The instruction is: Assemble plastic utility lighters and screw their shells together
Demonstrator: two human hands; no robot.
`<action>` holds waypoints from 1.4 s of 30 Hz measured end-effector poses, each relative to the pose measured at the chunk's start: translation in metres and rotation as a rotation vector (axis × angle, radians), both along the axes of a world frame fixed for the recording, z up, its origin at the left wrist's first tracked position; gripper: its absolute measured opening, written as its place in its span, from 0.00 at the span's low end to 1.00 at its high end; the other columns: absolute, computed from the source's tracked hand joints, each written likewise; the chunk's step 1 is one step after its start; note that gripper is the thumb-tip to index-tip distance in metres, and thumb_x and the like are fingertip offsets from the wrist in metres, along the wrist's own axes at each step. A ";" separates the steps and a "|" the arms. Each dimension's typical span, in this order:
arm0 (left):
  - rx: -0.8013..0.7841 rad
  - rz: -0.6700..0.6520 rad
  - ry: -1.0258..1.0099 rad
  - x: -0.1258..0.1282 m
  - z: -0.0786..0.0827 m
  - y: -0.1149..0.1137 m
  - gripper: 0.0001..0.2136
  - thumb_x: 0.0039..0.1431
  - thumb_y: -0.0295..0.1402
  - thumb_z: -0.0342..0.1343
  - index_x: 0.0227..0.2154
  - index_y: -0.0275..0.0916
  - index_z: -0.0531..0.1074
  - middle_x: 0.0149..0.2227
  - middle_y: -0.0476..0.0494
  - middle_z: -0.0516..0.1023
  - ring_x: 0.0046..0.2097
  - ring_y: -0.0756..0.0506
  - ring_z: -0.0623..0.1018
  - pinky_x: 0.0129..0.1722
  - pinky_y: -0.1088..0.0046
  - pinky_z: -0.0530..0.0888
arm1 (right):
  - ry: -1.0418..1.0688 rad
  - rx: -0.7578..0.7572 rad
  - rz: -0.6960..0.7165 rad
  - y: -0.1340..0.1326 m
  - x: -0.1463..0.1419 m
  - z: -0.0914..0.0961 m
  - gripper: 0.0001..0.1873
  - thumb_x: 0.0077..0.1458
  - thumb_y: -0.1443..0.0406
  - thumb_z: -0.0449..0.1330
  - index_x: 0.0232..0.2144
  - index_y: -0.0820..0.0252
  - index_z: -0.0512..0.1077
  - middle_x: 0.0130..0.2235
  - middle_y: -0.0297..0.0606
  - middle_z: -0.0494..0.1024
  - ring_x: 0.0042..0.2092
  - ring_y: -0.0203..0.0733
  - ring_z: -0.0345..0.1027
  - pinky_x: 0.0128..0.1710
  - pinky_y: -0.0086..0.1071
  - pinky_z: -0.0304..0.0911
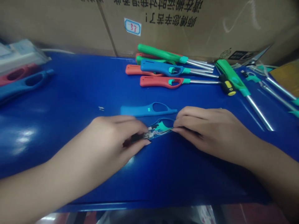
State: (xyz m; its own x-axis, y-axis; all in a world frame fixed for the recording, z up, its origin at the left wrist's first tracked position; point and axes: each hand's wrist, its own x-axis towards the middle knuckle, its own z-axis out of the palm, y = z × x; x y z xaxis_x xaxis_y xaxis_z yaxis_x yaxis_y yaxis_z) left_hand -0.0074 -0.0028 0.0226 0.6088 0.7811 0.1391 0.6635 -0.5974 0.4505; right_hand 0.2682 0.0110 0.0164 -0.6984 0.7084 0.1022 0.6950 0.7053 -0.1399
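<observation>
Between both hands is an opened blue lighter point(157, 130), a long-necked gas lighter half with a teal trigger, wires and a clear inner part showing. My left hand point(116, 133) grips its handle end between thumb and fingers, which cover that end. Pinched at the other end, near the trigger loop, are the thumb and fingertips of my right hand point(198, 127). Just behind lies the matching blue half shell point(137, 111), flat on the table. A few small screws point(101, 108) rest to the left of that shell.
Several assembled lighters point(161, 81) in red, blue and green lie at the back. A yellow-black screwdriver point(227, 85) and a green lighter point(230, 73) sit right of them. Metal tubes with teal parts point(277, 93) lie far right, shells point(23, 82) far left. A cardboard box point(81, 28) stands behind.
</observation>
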 end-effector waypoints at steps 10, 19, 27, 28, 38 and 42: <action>-0.042 -0.015 -0.052 0.000 0.003 0.007 0.11 0.67 0.41 0.57 0.38 0.46 0.83 0.38 0.48 0.85 0.36 0.45 0.83 0.36 0.70 0.79 | -0.010 -0.019 0.003 0.001 0.000 0.001 0.12 0.71 0.61 0.52 0.39 0.55 0.75 0.41 0.31 0.79 0.37 0.37 0.73 0.30 0.34 0.54; -0.032 -0.014 -0.051 0.000 0.002 0.005 0.10 0.67 0.39 0.56 0.38 0.46 0.83 0.39 0.49 0.84 0.36 0.45 0.84 0.37 0.68 0.79 | -0.012 -0.003 0.012 -0.001 -0.001 0.001 0.13 0.70 0.60 0.52 0.39 0.55 0.75 0.41 0.33 0.79 0.35 0.36 0.71 0.29 0.34 0.52; -0.016 -0.035 -0.049 0.003 0.003 0.005 0.11 0.68 0.37 0.56 0.37 0.42 0.83 0.36 0.47 0.82 0.35 0.47 0.82 0.35 0.71 0.77 | -0.020 0.043 0.011 -0.003 -0.005 0.003 0.12 0.69 0.60 0.54 0.37 0.56 0.74 0.37 0.31 0.77 0.30 0.35 0.68 0.27 0.33 0.50; 0.004 -0.049 -0.036 0.003 0.003 0.004 0.12 0.69 0.36 0.55 0.37 0.41 0.83 0.36 0.47 0.82 0.35 0.46 0.82 0.35 0.70 0.77 | -0.022 0.039 0.007 -0.002 -0.005 0.003 0.12 0.69 0.59 0.54 0.37 0.56 0.74 0.37 0.32 0.77 0.30 0.35 0.68 0.27 0.33 0.50; 0.017 -0.026 0.014 0.001 0.003 0.003 0.12 0.69 0.38 0.53 0.38 0.43 0.81 0.37 0.46 0.83 0.36 0.43 0.82 0.34 0.66 0.77 | 0.031 -0.073 -0.036 0.001 -0.003 0.004 0.11 0.69 0.62 0.54 0.37 0.56 0.74 0.39 0.33 0.78 0.36 0.36 0.73 0.29 0.32 0.55; 0.021 -0.043 -0.018 0.001 0.004 0.005 0.12 0.69 0.38 0.53 0.37 0.45 0.82 0.35 0.48 0.82 0.34 0.44 0.82 0.34 0.67 0.76 | 0.023 -0.082 -0.025 0.001 -0.002 0.005 0.09 0.68 0.61 0.55 0.37 0.55 0.74 0.40 0.32 0.77 0.36 0.36 0.73 0.29 0.32 0.55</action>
